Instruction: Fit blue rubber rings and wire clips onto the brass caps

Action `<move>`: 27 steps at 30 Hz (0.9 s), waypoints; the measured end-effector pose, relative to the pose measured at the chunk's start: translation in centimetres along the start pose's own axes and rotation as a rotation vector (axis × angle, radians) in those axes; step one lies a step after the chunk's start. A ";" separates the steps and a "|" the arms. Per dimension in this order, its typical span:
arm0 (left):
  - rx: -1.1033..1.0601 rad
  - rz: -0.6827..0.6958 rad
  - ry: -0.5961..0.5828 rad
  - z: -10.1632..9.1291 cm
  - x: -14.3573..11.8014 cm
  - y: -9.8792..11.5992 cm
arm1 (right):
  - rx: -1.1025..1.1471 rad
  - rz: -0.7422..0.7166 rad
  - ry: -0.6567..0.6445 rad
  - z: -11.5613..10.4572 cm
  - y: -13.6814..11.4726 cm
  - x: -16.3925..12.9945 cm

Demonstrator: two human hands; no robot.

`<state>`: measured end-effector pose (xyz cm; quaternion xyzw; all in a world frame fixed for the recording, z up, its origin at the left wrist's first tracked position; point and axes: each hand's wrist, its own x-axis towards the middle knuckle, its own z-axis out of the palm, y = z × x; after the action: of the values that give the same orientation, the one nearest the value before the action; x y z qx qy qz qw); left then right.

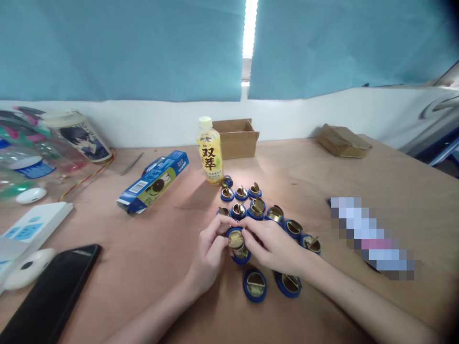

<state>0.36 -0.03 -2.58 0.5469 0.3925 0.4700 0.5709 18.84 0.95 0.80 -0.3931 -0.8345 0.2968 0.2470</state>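
My left hand (212,246) and my right hand (270,241) meet over a round blue-rimmed piece with a gold-coloured metal clip (238,251). Left thumb and index finger curl around its raised gold plate, and the right thumb and fingers pinch it from the other side. Around my hands lie several similar pieces with metal clips (275,213), some with the clip flap raised. Two more, a near one (255,285) and another blue-rimmed piece (289,284), rest close to my right forearm.
A yellow drink bottle (210,155) stands behind the pieces, before an open cardboard box (238,143). A blue snack box (154,184) lies left. Further left are a black phone (53,296), a white box (39,222) and plastic bottles (39,148). A brown package (342,141) sits back right.
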 end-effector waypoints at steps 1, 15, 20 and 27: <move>-0.002 0.001 -0.002 0.0 0.0 0.0 | 0.000 0.000 0.000 0.0 0.0 0.0; 0.016 0.003 0.006 0.0 -0.1 0.0 | 0.002 -0.002 -0.003 0.1 0.1 0.0; 0.014 0.003 0.009 0.1 0.0 0.1 | 0.000 0.006 -0.004 0.0 0.0 0.0; 0.031 0.017 0.003 0.1 0.0 0.3 | 0.000 0.005 -0.001 0.0 0.1 0.0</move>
<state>0.40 -0.11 -2.29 0.5583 0.3959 0.4697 0.5576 18.85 1.00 0.77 -0.3952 -0.8336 0.2976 0.2456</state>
